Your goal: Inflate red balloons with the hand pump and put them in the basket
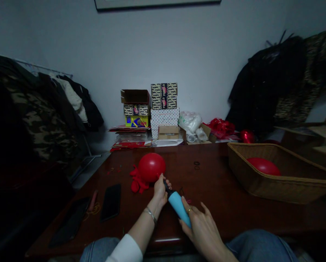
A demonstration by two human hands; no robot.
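A partly inflated red balloon (151,167) rests over the table, its neck at the dark nozzle of a light blue hand balloon pump (178,204). The fingers of my left hand (160,191) pinch together around the balloon's neck and the nozzle. Lower down, my right hand (202,227) grips the pump's blue barrel from the right, thumb on one side. Beside the balloon on its left lies a small heap of limp red balloons (138,182).
On the left are a phone (111,202), a dark tablet-like slab (71,220) and a reddish stick (93,201). A wicker basket (274,189) at right holds another red balloon (263,166). Dark bands (197,163) lie mid-table; stacked boxes (164,96) stand at the back.
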